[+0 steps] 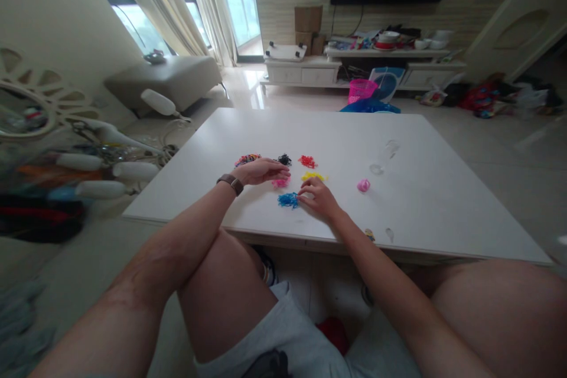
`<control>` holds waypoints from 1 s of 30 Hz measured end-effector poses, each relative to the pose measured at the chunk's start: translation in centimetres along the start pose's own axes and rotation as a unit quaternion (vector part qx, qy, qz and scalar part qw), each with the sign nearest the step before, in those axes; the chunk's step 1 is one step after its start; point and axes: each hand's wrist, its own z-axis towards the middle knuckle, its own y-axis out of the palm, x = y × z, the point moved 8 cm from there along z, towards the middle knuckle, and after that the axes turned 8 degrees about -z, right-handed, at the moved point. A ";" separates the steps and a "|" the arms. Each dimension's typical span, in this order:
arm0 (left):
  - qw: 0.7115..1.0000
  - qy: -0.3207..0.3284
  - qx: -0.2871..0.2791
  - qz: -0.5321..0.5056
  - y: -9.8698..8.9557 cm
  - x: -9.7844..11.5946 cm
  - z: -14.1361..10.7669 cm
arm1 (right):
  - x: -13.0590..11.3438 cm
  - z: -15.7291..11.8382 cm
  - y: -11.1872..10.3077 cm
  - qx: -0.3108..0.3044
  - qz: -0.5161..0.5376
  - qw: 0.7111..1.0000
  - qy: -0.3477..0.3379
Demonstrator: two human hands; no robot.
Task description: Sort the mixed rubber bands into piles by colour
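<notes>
Small rubber bands lie on the white table in loose heaps sorted by colour. My left hand, with a watch on its wrist, reaches over the pink heap, fingers stretched out and nothing visible in them. Beside it are the mixed-colour heap and the black heap. My right hand is at the right edge of the blue heap, thumb and forefinger brought together; whatever lies between them is too small to make out. The yellow heap is just beyond it, the red heap farther back.
To the right lie a crumpled pink item and clear plastic pieces. A small figure and a clear drop-shaped piece are near the front edge. A blue stool and pink basket stand beyond the table.
</notes>
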 end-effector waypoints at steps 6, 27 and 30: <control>0.998 -0.036 -0.016 -0.050 1.6 -0.8 0.4 | 0.4 -0.1 -1.3 0.065 -0.009 0.997 0.040; 0.990 -0.015 -0.106 0.092 4.8 -2.2 1.5 | 0.9 -0.2 -2.2 0.119 0.022 0.990 0.074; 0.980 0.060 -0.025 0.187 1.9 0.4 1.3 | 1.2 -0.3 -2.5 0.138 0.020 0.986 0.095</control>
